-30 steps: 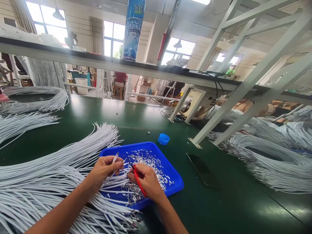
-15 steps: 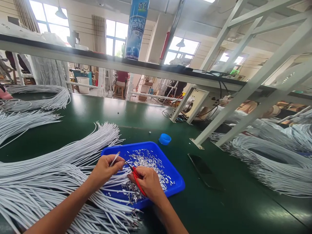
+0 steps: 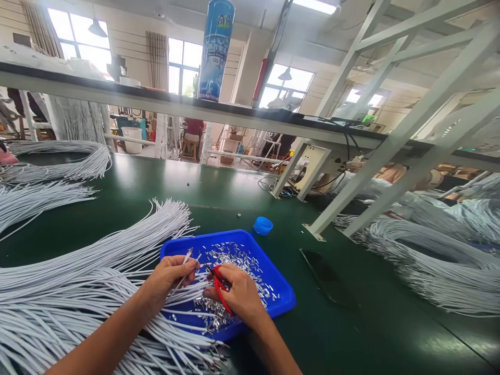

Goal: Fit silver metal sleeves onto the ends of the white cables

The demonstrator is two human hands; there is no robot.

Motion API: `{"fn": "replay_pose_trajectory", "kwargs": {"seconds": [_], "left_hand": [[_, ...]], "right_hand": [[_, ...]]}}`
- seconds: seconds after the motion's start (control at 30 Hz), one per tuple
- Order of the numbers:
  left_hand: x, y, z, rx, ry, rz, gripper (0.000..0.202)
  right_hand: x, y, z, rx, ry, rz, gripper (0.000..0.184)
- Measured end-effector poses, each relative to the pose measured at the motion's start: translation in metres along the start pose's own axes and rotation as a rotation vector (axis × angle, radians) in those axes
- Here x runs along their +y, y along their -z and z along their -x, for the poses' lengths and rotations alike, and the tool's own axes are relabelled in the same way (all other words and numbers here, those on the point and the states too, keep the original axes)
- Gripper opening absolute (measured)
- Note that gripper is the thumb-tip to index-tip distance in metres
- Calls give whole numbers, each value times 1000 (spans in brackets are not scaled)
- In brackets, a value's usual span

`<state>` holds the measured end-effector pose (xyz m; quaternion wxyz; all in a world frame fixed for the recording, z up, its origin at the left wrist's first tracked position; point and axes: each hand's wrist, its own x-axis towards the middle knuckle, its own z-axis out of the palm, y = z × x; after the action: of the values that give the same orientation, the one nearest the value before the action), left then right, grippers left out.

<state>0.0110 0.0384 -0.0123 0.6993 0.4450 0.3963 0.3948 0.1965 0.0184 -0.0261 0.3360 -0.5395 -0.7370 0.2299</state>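
My left hand [image 3: 174, 273] is closed on a white wire [image 3: 186, 256], pinching it near its end between thumb and fingers. A second wire end sticks out beside it. In my right hand [image 3: 240, 291] are red-handled scissors [image 3: 221, 291], their dark tips pointing left toward the pinched wire ends, a small gap apart. Both hands are over a blue tray [image 3: 287, 302] with many small shiny metal pieces [image 3: 230, 258] in it. A large bundle of white wires [image 3: 97, 250] lies to the left, and some of its ends reach over the tray under my left hand.
Behind the tray sits a blue cap [image 3: 263, 225]. A dark phone [image 3: 328, 278] lies on the green table [image 3: 390, 333]. More coiled wires [image 3: 425, 265] are at the right, below slanted metal legs [image 3: 351, 172]. A blue spray can [image 3: 216, 49] stands on the shelf above.
The scissors have drawn back slightly from the wire ends, and their handles look wider apart. A second wire end now shows between my left fingers. The view has shifted a little.
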Motion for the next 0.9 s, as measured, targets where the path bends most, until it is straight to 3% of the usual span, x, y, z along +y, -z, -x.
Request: {"fn": "replay_pose_trajectory", "kwargs": {"seconds": [0.13,0.23,0.33,0.43,0.5,0.57,0.67,0.73,0.9], "left_hand": [[-1,-3,2,-3,-9,-92,32],[-3,-7,4,-59,-38,-192,34],[-10,-9,3,-19,-101,-310,34],[-18,-9,2,109,-128,-411,34],[-20,-9,2,93,-156,-400,33],[-18,-8,3,23,-176,-337,32],[-12,-6,4,-19,-64,-174,35],[-9,-3,2,-35,34,-74,43],[-9,2,-3,7,83,16,39]], "right_hand": [[-2,1,0,62,-159,-420,25],[-7,-9,2,37,-174,-736,26],[-11,-20,6,105,-119,-643,23],[-14,-24,8,299,18,-409,23],[-15,-20,7,358,2,-481,23],[-13,-12,4,341,-100,-690,27],[-7,1,0,335,-205,-906,36],[-4,4,0,278,-226,-840,37],[0,2,1,108,-73,-270,23]]}}
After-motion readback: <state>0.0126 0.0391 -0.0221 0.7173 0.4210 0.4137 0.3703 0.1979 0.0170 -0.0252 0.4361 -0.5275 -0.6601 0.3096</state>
